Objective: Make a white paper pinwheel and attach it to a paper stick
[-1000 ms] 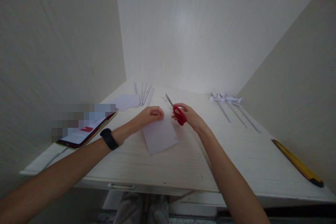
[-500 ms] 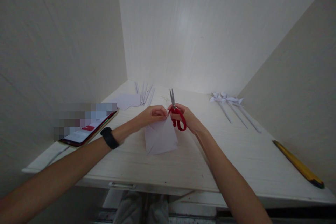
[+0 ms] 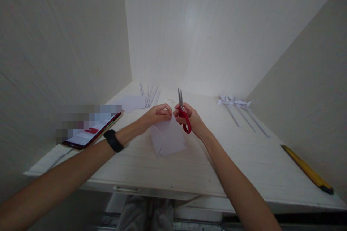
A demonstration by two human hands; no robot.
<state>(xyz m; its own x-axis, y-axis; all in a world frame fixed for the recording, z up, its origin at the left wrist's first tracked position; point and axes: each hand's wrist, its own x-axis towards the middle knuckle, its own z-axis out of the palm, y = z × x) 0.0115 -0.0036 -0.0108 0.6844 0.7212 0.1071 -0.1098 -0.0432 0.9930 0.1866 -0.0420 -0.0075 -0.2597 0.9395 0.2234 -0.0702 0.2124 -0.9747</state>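
My left hand (image 3: 160, 113) pinches the upper edge of a white paper square (image 3: 169, 140) with slits cut in it, which hangs down above the table. Close beside it, my right hand (image 3: 191, 117) is closed on red-handled scissors (image 3: 184, 117), their blades pointing up and away from me. The thumb and fingertips of the right hand come near the paper's top corner; whether they touch it I cannot make out.
A phone (image 3: 93, 130) leans at the left. Behind lie paper sheets (image 3: 132, 102) and several thin paper sticks (image 3: 150, 95). Paper pinwheels on sticks (image 3: 234, 101) lie at the back right. A yellow cutter knife (image 3: 306, 168) rests along the right edge of the white table (image 3: 189, 180).
The scissors have turned more edge-on and risen slightly with my right hand. The two hands have parted a little, and the paper's lower edge has swung slightly up and right.
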